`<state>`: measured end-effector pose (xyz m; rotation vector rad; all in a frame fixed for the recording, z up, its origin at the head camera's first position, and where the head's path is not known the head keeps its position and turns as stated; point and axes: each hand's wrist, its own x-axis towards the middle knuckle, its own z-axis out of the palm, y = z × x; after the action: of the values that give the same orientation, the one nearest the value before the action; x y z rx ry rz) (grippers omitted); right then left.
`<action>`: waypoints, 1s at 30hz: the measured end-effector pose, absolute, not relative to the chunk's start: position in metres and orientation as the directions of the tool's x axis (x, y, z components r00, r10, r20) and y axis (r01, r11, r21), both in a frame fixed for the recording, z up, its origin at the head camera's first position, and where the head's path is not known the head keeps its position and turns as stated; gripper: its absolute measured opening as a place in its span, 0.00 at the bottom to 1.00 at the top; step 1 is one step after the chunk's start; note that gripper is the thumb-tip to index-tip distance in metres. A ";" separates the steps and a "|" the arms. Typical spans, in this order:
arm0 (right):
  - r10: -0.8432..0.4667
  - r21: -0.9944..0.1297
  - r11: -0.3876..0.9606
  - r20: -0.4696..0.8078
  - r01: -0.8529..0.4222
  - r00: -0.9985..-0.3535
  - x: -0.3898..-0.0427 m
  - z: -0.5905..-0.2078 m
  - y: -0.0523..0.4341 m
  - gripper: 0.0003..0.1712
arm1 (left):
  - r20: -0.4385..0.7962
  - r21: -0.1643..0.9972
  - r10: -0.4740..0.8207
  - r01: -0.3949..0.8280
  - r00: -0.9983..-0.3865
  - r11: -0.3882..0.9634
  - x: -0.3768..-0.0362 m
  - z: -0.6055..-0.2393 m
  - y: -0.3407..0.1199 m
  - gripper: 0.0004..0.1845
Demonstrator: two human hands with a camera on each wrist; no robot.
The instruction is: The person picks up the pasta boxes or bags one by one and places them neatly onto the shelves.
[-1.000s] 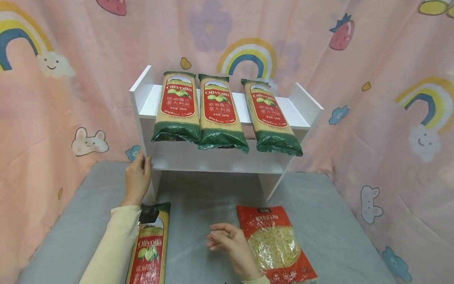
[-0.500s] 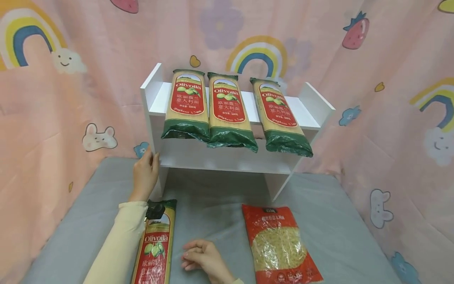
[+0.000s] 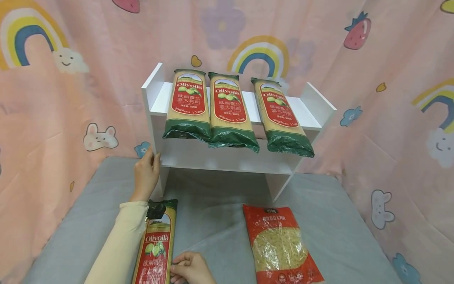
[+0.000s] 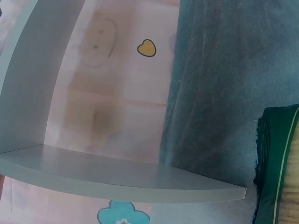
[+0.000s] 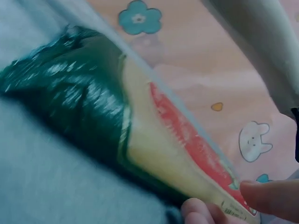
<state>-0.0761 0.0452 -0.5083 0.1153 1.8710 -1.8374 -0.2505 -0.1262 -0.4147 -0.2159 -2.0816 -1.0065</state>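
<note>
— Our right hand [image 3: 189,269] has come across the grey cloth and now has the spaghetti packet [image 3: 153,246] by its right edge; a second ago it lay loose beside the red pasta bag [image 3: 280,244]. In the right wrist view, our fingers [image 5: 268,198] pinch the packet [image 5: 140,126], thumb over the label, and that edge looks tipped up off the cloth.

— So we judge the lift is beginning. And our left hand [image 3: 146,173]?

— It hasn't moved: it rests against the left side panel of the white shelf [image 3: 152,98], fingers fairly straight, steadying it and holding nothing. The left wrist view shows only the shelf's board [image 4: 121,175] and a corner of the packet [image 4: 275,163].

— Where does the packet lie?

— Flat on the cloth near us, between our left sleeve [image 3: 117,244] and right hand, its dark green end pointing at the shelf.

— How would it handle?

— Long, narrow, glossy film; stiff along its length, we'd guess, but slippery. The red bag is wider, with a clear window, and looks looser. Three like packets [image 3: 228,110] overhang the shelf's top board. The table cover [image 3: 337,232] is soft and creased; a pink cartoon curtain [image 3: 390,118] hangs behind.
</note>
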 end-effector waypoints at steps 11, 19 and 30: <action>-0.285 -0.896 0.248 -0.431 0.369 -0.856 -0.078 -0.510 0.043 0.04 | 0.719 0.594 -0.184 0.456 -0.671 0.663 -0.248 -0.418 -0.127 0.05; -0.258 -0.856 0.336 -0.485 0.393 -0.835 -0.077 -0.508 0.036 0.06 | 0.715 0.596 -0.208 0.426 -0.668 0.680 -0.244 -0.420 -0.128 0.04; -0.148 -0.849 0.431 -0.401 0.306 -0.904 -0.075 -0.495 0.035 0.14 | 0.731 0.580 -0.170 0.470 -0.661 0.665 -0.255 -0.407 -0.106 0.07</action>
<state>-0.0754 0.0349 -0.4954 0.1342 2.2713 -1.4742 -0.2548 -0.1057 -0.4071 -0.2316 -2.0722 -1.0083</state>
